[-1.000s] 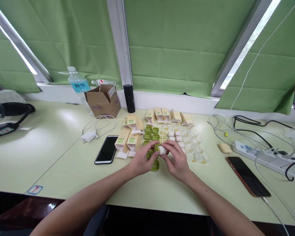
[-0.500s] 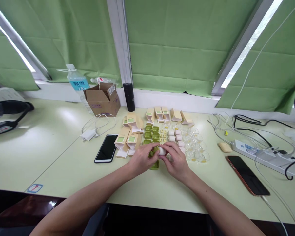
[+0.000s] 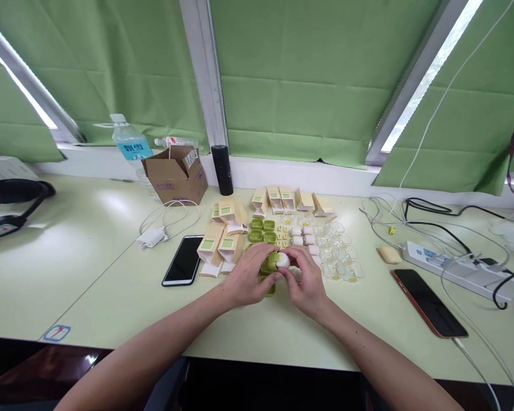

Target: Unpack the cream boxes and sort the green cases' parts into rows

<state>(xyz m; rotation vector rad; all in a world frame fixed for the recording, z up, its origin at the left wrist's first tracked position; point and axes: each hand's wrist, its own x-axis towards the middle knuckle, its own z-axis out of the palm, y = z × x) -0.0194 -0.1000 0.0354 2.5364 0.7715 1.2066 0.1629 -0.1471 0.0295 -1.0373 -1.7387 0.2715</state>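
Observation:
My left hand (image 3: 249,278) is closed around a small green plastic case (image 3: 270,261), thumb below and fingers above. Against the case's right side sits a white rounded piece (image 3: 283,261), pinched between the thumb and fingers of my right hand (image 3: 307,283). The two parts touch; whether they are joined I cannot tell. Beneath and behind my hands stand rows of green open cases (image 3: 256,236). Tiny yellow pieces (image 3: 282,236), white and pale pink rounded blocks (image 3: 297,241) and clear plastic covers (image 3: 336,251) lie in groups to their right.
Open beige cartons (image 3: 211,246) stand left of the cases, others (image 3: 274,200) behind. A phone (image 3: 183,260) lies at left, another phone (image 3: 430,302) at right near a power strip (image 3: 452,271). Farther back are a cardboard box (image 3: 175,177), black cylinder (image 3: 223,170) and bottle (image 3: 131,142).
The green case and white piece are tilted more into sight between my fingers. Both hands remain in nearly the same place; the whole view has shifted slightly.

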